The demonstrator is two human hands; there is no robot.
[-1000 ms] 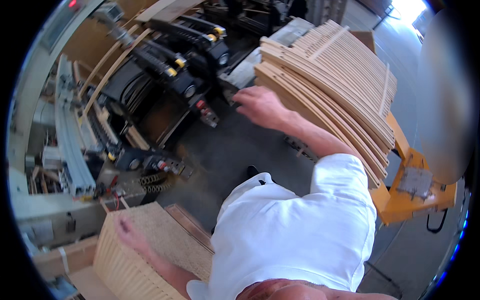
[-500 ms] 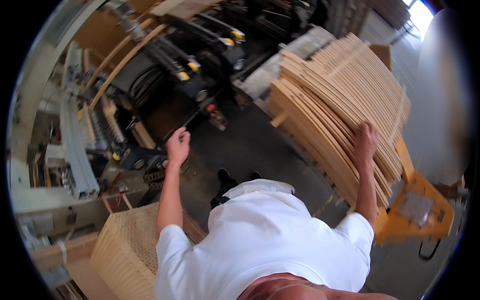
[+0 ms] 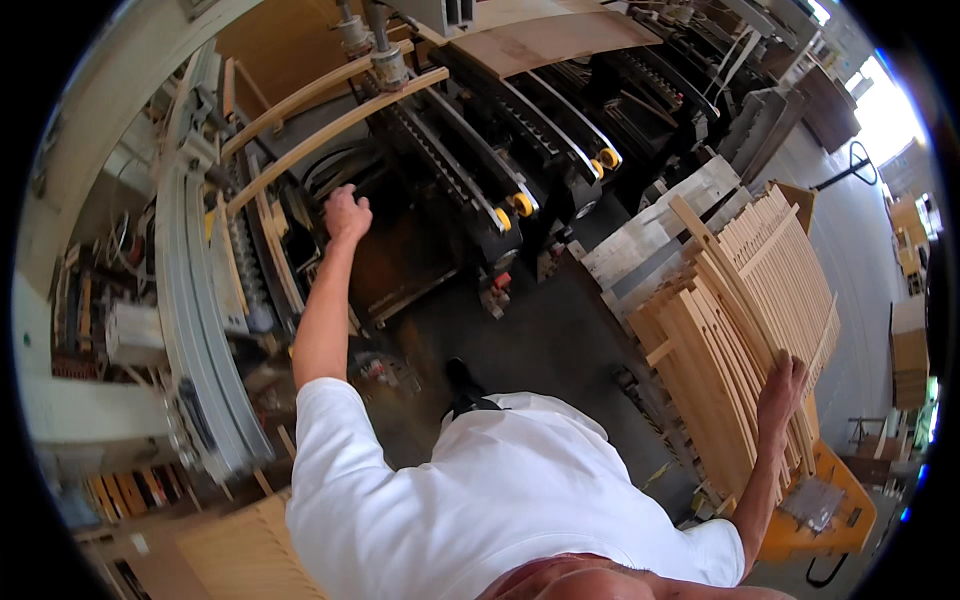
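Observation:
My right hand (image 3: 783,382) is closed around the near end of a curved wooden slat (image 3: 722,252), which lies at a slant over a stack of similar slats (image 3: 775,245) on my right. My left hand (image 3: 347,214) reaches forward over the machine bed, its fingers apart and nothing visible in them. Ahead of it, a long curved wooden strip (image 3: 330,145) spans the machine, with a second curved strip (image 3: 300,98) running alongside. A metal cylinder (image 3: 388,68) stands over these strips.
Black machine rails with yellow rollers (image 3: 521,204) extend ahead. A curved brown panel (image 3: 555,42) rests above them. Grey metal beams (image 3: 205,340) run along my left. An orange pallet truck (image 3: 825,500) stands beside the slat stack, and a wooden panel (image 3: 240,545) sits at lower left.
My left arm has stretched forward toward the machine. My right hand has taken hold of a slat, now angled across the stack. The whole view has shifted, showing more of the machine.

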